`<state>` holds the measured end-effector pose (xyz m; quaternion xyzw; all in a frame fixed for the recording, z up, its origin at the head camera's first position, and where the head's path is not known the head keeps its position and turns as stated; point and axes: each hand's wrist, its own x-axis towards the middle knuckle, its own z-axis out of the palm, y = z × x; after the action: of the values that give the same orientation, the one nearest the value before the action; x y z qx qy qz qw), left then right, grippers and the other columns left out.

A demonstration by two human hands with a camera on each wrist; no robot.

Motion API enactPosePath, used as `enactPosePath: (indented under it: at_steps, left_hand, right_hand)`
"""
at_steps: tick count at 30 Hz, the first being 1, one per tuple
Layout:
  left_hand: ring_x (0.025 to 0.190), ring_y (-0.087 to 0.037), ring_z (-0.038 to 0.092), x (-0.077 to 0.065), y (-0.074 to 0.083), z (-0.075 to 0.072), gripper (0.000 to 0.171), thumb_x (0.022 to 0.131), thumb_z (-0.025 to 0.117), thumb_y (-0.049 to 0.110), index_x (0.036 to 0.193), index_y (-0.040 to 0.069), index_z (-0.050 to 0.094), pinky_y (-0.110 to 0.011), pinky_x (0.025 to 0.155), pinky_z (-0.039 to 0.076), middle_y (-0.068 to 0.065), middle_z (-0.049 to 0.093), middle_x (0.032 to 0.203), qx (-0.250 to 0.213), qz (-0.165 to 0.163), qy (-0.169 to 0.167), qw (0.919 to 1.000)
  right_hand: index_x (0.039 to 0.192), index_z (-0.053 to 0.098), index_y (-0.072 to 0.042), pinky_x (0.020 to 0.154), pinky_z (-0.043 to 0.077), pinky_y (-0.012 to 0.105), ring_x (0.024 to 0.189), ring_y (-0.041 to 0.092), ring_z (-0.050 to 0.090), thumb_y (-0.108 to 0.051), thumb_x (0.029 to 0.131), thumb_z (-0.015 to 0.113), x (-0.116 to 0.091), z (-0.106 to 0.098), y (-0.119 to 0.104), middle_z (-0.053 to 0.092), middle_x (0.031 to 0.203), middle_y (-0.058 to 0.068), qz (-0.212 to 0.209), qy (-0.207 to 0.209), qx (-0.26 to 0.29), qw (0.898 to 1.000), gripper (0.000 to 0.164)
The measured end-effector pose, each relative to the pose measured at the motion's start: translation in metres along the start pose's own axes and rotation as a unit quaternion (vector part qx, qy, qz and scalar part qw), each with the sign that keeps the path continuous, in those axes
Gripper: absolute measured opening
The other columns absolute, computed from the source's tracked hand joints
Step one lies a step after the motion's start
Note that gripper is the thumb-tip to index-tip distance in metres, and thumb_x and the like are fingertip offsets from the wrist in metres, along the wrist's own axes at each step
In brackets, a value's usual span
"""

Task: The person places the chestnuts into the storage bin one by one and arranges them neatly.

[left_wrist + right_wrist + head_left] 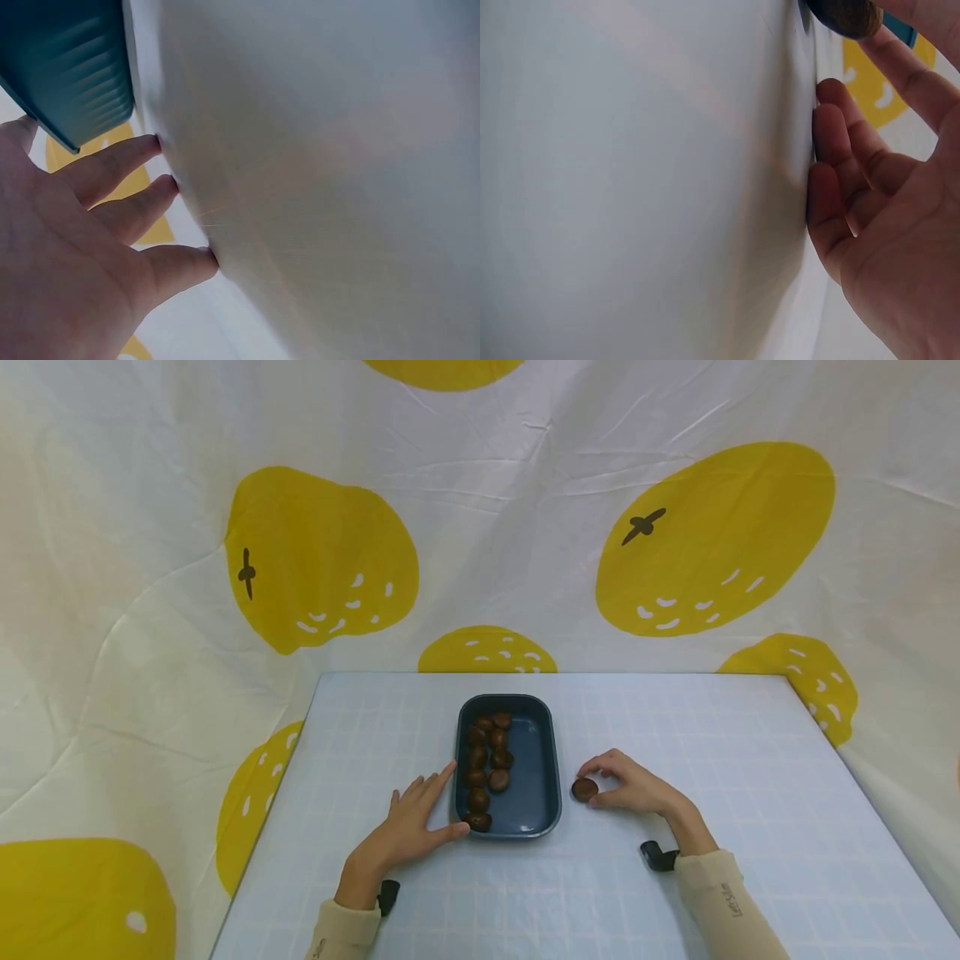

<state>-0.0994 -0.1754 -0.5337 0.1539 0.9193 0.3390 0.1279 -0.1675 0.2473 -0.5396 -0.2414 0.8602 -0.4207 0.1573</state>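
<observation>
A dark blue rectangular tray point(534, 777) lies in the middle of the table in the head view. Several glossy brown chestnuts point(477, 778) fill its left half in two uneven columns. My left hand point(408, 827) is spread at the tray's left side, its index finger and thumb at the rim; the left wrist view shows the other fingertips point(166, 184) down on the table. To the right of the tray, my right hand point(633, 785) pinches a single chestnut point(585, 790) between thumb and index finger, low at the tabletop. Only part of that chestnut shows in the right wrist view.
The table point(750, 760) has a pale blue checked cover. Behind it hangs a white cloth point(510, 527) printed with large yellow fruit. Small black devices point(658, 857) sit at both wrists, beside the beige sleeves point(723, 902).
</observation>
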Motion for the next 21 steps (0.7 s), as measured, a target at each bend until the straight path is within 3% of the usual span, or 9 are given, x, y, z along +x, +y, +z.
enactPosePath:
  at_steps: [9,21]
  left_hand:
    - [0.150,-0.038,0.013,-0.001,0.001,0.000,0.095,0.083,0.060,0.076,0.157,0.053,0.006,-0.071,0.110,-0.002,0.000,0.021,0.165,0.000,-0.003,-0.001,1.0000]
    - [0.149,-0.039,0.014,-0.001,0.000,0.001,0.095,0.083,0.060,0.076,0.156,0.053,0.005,-0.073,0.109,-0.001,-0.002,0.022,0.164,0.001,-0.001,0.002,1.0000]
  right_hand:
    - [0.119,0.070,-0.020,0.095,0.043,0.043,0.107,0.023,0.050,-0.020,0.082,0.085,-0.002,0.002,-0.001,0.059,0.115,0.001,0.004,0.010,-0.003,1.000,0.040]
    - [0.120,0.068,-0.020,0.090,0.046,0.050,0.101,0.029,0.056,-0.022,0.084,0.084,-0.004,-0.003,-0.012,0.062,0.114,0.001,-0.005,0.017,0.027,0.999,0.040]
